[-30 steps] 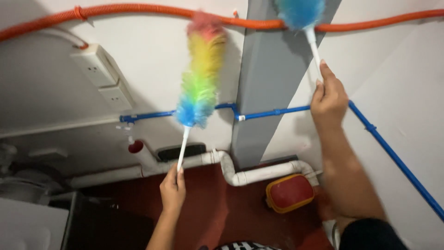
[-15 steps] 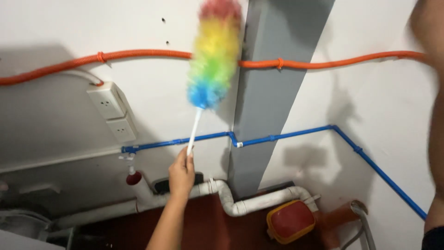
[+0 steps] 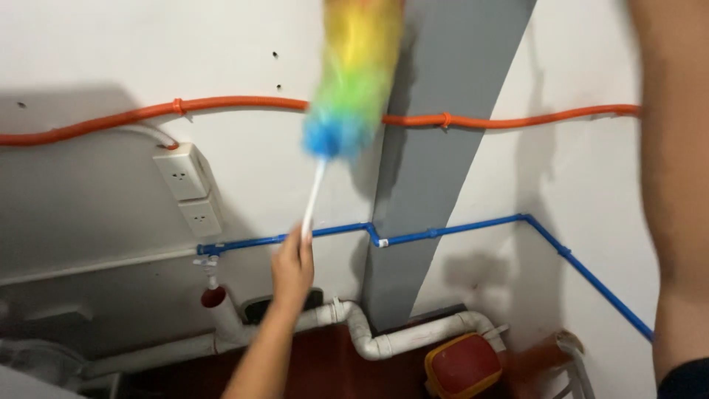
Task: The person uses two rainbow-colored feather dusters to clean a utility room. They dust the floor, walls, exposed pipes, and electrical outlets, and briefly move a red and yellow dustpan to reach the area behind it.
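The left hand [image 3: 293, 267], low in the middle of the frame, is closed around the thin white handle of a rainbow feather duster [image 3: 353, 81], whose fluffy head rises to the top centre and blurs against the white wall [image 3: 111, 52] beside the grey column [image 3: 436, 148]. The right hand is out of view: only its forearm [image 3: 672, 185] runs up the right edge and past the top, so whether it is open or closed cannot be told.

As for progress, the duster head lies over the orange pipe [image 3: 221, 107] where it meets the column; no dust or cleaned patch can be made out, so how much is done is not to be judged.

Edges near the duster: the column's corner just right of the head, the orange pipe behind it, and two white sockets [image 3: 188, 188] standing proud at the left. The blue pipe [image 3: 443, 230] runs behind the hand. Open wall lies to the upper left and between the column and the forearm. White drain pipes [image 3: 384, 341] and a red and yellow container [image 3: 461, 366] sit well below.
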